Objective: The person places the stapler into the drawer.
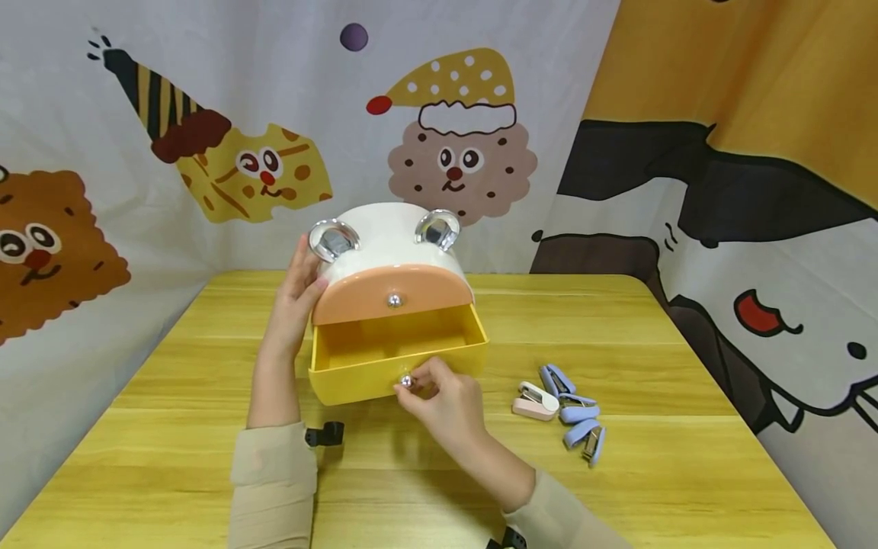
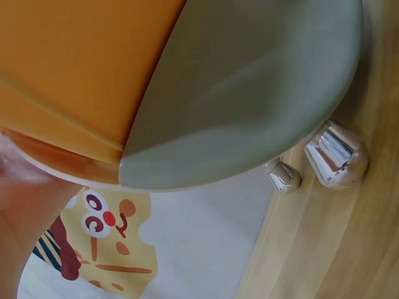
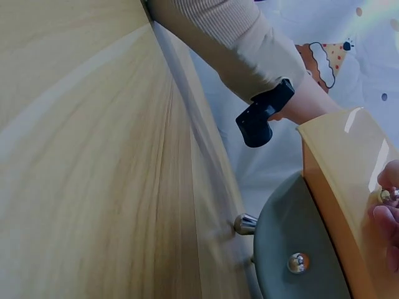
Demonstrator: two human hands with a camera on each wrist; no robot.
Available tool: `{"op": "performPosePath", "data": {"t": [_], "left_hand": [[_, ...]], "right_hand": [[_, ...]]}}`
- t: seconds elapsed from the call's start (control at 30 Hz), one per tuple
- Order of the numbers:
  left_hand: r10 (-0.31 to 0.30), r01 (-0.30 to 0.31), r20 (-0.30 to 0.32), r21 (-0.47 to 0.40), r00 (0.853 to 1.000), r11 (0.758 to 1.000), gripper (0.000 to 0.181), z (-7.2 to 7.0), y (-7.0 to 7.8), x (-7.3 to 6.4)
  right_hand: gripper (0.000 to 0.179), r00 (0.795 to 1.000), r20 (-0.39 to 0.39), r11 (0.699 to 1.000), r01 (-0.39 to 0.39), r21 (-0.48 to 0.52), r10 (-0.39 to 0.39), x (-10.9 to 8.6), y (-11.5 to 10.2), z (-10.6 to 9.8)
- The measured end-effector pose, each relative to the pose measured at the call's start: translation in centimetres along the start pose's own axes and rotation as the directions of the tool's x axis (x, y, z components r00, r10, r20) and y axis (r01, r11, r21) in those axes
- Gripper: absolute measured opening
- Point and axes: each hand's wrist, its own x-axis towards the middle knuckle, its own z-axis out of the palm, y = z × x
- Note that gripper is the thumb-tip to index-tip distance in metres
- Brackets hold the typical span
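Observation:
A small drawer chest (image 1: 401, 248) with a white rounded top and silver ears stands on short silver feet. Its yellow middle drawer (image 1: 353, 380) is pulled out and holds nothing. The peach upper drawer (image 1: 357, 296) is closed; the grey-green lower drawer (image 2: 249, 99) shows in both wrist views. My right hand (image 1: 449, 400) pinches the silver knob (image 1: 406, 380) of the yellow drawer between thumb and fingers. Against the chest's left side rests my left hand (image 1: 296, 305), its thumb by the front edge and its fingers partly hidden behind the side.
Right of the chest, several blue mini staplers (image 1: 579, 408) lie grouped with a white and pink mini stapler (image 1: 536, 402) on the wooden table (image 1: 171, 457). A cartoon-printed cloth (image 1: 274, 46) hangs behind. A black strap mount (image 1: 325, 434) sits at the left wrist.

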Motion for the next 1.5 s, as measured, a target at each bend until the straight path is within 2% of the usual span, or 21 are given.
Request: {"op": "performPosePath", "data": {"t": [0.33,0.67,0.8,1.07,1.23,1.5], "left_hand": [[-0.009,0.01,-0.017,0.021,1.0,1.0,0.067,0.0,0.2,0.0],[-0.01,0.01,-0.008,0.018,1.0,1.0,0.067,0.1,0.4,-0.1],[-0.012,0.012,-0.008,0.016,1.0,1.0,0.066,0.1,0.4,-0.1],[-0.003,0.003,-0.002,0.014,1.0,1.0,0.066,0.1,0.2,-0.1],[-0.001,0.001,-0.003,0.01,1.0,1.0,0.066,0.1,0.2,-0.1],[-0.008,0.008,0.001,-0.012,1.0,1.0,0.067,0.1,0.3,-0.1]], "right_hand": [[0.029,0.999,0.046,1.0,0.016,-0.007,-0.016,0.4,0.2,-0.8],[0.029,0.992,0.124,0.999,0.012,0.051,-0.019,1.3,-0.2,-2.6],[0.029,0.994,0.102,0.998,0.023,0.052,-0.028,1.7,-0.4,-3.4],[0.032,0.997,-0.014,0.995,0.082,0.064,-0.081,2.0,0.2,-5.5],[0.043,0.997,-0.055,0.997,0.05,0.055,-0.047,2.0,0.7,-6.9],[0.038,0.998,-0.058,0.998,-0.013,0.063,0.016,1.2,2.3,-8.7]]}}
